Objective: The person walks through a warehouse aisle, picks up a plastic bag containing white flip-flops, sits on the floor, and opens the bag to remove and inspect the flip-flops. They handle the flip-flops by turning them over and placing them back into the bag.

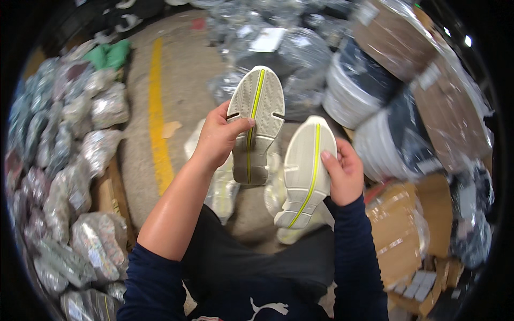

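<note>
Your dark navy sleeves (155,278) and black trousers (257,257) fill the lower edge, nearest the lens; the left sleeve is pushed up, leaving that forearm bare. Left hand (217,139): closed around the near edge of one pale shoe sole (257,123), thumb laid across its tread, the sole held upright with its tread facing you. Item detail: cream-grey rubber, one yellow-green stripe down the middle, a notch at each side. Right hand (345,174): gripping a second matching sole (306,171) by its right edge, thumb on the tread, this one tilted with its toe leaning right. Position: both soles are raised above your lap, just beside each other, not quite touching. Beneath them, on the floor between your knees: more pale shoes (222,187), partly hidden. Left side: a heap of clear plastic bags (80,176) packed with goods. Floor: grey concrete with a yellow painted line (158,123). Right side: stacked dark shoes with white soles (375,123) under plastic wrap, and brown cardboard cartons (401,235).
</note>
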`<action>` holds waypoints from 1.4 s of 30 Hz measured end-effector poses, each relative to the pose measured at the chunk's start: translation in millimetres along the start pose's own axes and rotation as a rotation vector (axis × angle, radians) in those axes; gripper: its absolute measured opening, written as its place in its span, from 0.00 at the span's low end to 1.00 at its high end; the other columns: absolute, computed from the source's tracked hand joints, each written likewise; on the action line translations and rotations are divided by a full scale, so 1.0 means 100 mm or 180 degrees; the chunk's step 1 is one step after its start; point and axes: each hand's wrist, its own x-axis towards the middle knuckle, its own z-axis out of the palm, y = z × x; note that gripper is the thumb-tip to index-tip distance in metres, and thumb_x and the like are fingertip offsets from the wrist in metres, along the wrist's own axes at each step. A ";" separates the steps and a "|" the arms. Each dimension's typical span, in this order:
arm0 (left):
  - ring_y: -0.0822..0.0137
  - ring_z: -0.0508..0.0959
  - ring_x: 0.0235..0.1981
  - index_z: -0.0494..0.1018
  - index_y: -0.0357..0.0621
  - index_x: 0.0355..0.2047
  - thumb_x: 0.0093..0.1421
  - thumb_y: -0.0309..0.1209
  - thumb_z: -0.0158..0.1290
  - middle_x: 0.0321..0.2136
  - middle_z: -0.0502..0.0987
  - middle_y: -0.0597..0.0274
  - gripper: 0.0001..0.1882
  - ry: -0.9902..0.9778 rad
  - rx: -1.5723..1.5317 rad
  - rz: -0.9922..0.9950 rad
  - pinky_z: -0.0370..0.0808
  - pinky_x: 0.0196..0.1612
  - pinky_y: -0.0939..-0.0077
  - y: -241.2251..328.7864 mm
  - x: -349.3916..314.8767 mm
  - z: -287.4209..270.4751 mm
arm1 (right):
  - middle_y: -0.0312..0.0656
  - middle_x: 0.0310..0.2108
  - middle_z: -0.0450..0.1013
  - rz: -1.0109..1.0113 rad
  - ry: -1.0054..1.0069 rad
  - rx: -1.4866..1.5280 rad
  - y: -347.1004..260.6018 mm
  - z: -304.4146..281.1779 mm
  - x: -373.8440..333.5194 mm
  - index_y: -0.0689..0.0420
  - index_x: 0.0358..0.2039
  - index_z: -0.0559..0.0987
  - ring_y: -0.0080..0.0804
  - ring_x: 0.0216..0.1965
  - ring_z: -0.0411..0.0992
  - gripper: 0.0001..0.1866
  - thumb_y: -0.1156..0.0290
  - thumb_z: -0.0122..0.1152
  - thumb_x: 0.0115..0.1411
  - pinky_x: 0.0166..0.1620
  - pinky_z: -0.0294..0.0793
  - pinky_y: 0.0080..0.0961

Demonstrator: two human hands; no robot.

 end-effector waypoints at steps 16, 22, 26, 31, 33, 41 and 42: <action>0.66 0.79 0.43 0.68 0.33 0.53 0.54 0.18 0.54 0.44 0.78 0.56 0.24 -0.0762 -0.1385 -0.1722 0.75 0.50 0.71 -1.06 -0.85 1.04 | 0.46 0.40 0.77 0.0707 0.1134 0.0057 -0.13 -1.03 -0.95 0.68 0.48 0.71 0.26 0.37 0.77 0.13 0.78 0.54 0.63 0.43 0.76 0.22; 0.67 0.79 0.42 0.68 0.32 0.53 0.54 0.19 0.54 0.44 0.78 0.56 0.24 -0.0841 -0.1180 -0.1795 0.74 0.49 0.74 -1.16 -0.94 1.12 | 0.47 0.41 0.77 0.0810 0.1214 0.0163 0.00 -1.13 -1.17 0.68 0.48 0.71 0.27 0.39 0.77 0.13 0.78 0.53 0.63 0.44 0.76 0.23; 0.68 0.79 0.43 0.68 0.32 0.53 0.54 0.20 0.55 0.44 0.78 0.56 0.24 -0.0891 -0.1067 -0.1904 0.74 0.49 0.74 -1.25 -1.00 1.15 | 0.47 0.41 0.77 0.0882 0.1338 0.0129 0.05 -1.17 -1.29 0.68 0.49 0.71 0.28 0.39 0.77 0.14 0.78 0.53 0.63 0.44 0.76 0.23; 0.67 0.79 0.44 0.68 0.32 0.53 0.56 0.20 0.54 0.44 0.78 0.55 0.23 -0.0924 -0.1075 -0.2235 0.73 0.51 0.72 -1.38 -1.10 1.21 | 0.48 0.41 0.77 0.1067 0.1440 0.0064 0.13 -1.27 -1.45 0.68 0.50 0.70 0.29 0.39 0.77 0.15 0.77 0.53 0.63 0.45 0.76 0.24; 0.66 0.78 0.45 0.67 0.34 0.54 0.56 0.21 0.55 0.45 0.78 0.56 0.24 -0.0969 -0.1049 -0.2342 0.73 0.52 0.70 -1.43 -1.12 1.24 | 0.48 0.41 0.77 0.1205 0.1499 0.0101 0.18 -1.34 -1.53 0.68 0.50 0.70 0.30 0.38 0.77 0.16 0.77 0.54 0.63 0.44 0.76 0.24; 0.65 0.78 0.45 0.66 0.35 0.55 0.60 0.23 0.54 0.47 0.77 0.55 0.22 -0.0734 -0.1136 -0.2456 0.74 0.52 0.70 -1.51 -1.21 1.31 | 0.51 0.50 0.72 0.0846 0.1600 0.1131 0.51 -1.25 -1.90 0.67 0.55 0.67 0.34 0.49 0.73 0.19 0.77 0.51 0.64 0.53 0.73 0.31; 0.65 0.79 0.45 0.66 0.35 0.55 0.60 0.24 0.55 0.47 0.77 0.54 0.22 -0.0707 -0.1144 -0.2520 0.75 0.51 0.70 -1.51 -1.20 1.31 | 0.51 0.51 0.72 0.0835 0.1686 0.1020 0.55 -1.18 -1.97 0.66 0.55 0.67 0.35 0.50 0.73 0.19 0.76 0.50 0.64 0.54 0.72 0.32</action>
